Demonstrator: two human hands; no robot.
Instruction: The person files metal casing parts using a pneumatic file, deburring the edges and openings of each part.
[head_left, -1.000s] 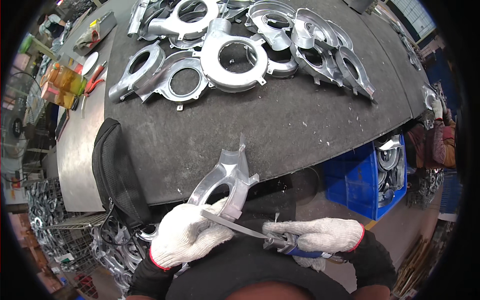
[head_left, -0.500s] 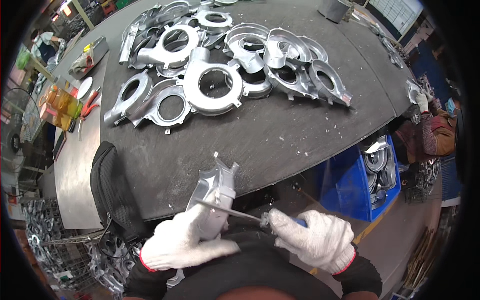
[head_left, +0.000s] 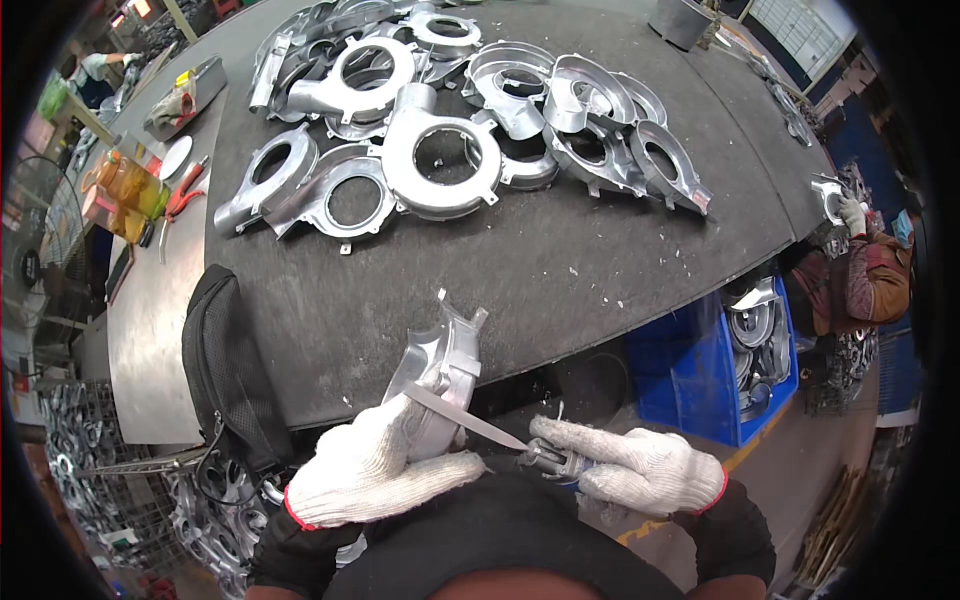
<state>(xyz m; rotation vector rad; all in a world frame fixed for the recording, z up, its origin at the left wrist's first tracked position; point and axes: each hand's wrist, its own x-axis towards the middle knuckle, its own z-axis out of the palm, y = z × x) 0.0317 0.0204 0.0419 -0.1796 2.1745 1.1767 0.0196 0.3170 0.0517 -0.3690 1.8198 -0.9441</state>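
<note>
My left hand [head_left: 375, 465], in a white knit glove with a red cuff, is wrapped round a silvery cast-metal housing [head_left: 448, 355] at the table's near edge. The housing's far end has a curved hollow and small prongs. In its matching glove, my right hand [head_left: 650, 470] grips a flat file [head_left: 465, 418] by the handle, which the fingers mostly hide. The file's long grey blade slants up to the left, its tip at the housing beside my left fingers. Whether the tip touches the metal, I cannot tell.
Many similar housings [head_left: 440, 168] lie heaped across the dark tabletop [head_left: 520, 265]. A black mesh bag [head_left: 225, 370] hangs over the near left edge, with red-handled pliers [head_left: 183, 195] beyond. A blue bin [head_left: 685, 380] of parts stands at the right, near a co-worker [head_left: 865, 275].
The view has shifted slightly. My right hand has turned and its fingers have straightened on the file, whose blade now shows its broad flat side. My left hand keeps hold of the housing.
</note>
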